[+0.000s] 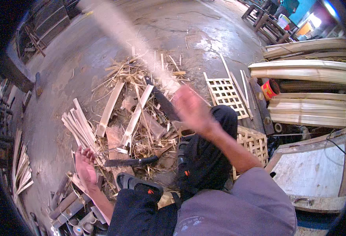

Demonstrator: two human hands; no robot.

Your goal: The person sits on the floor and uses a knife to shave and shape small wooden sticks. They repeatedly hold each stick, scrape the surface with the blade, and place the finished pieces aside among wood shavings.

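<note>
My right hand (194,109) is closed around a wide pale bamboo strip (141,53); the strip is smeared by motion and reaches away to the far left. Its fingers are blurred too. My left hand (86,165) is held low on the left, palm up, fingers loosely spread with nothing in them. Just beyond it lies a bundle of pale split bamboo slats (78,124). A dark rod-like piece (131,161) rests near my sandalled foot (137,183). Split bamboo pieces (111,109) lie across a heap of shavings (153,118) in front of me.
Woven bamboo lattices (226,92) lie to the right, beside stacked long bamboo slats (302,72) and a red tin (270,89). A framed white panel (310,173) is at near right. Bamboo tubes (69,204) crowd the near left. A person (287,8) is in the far right background.
</note>
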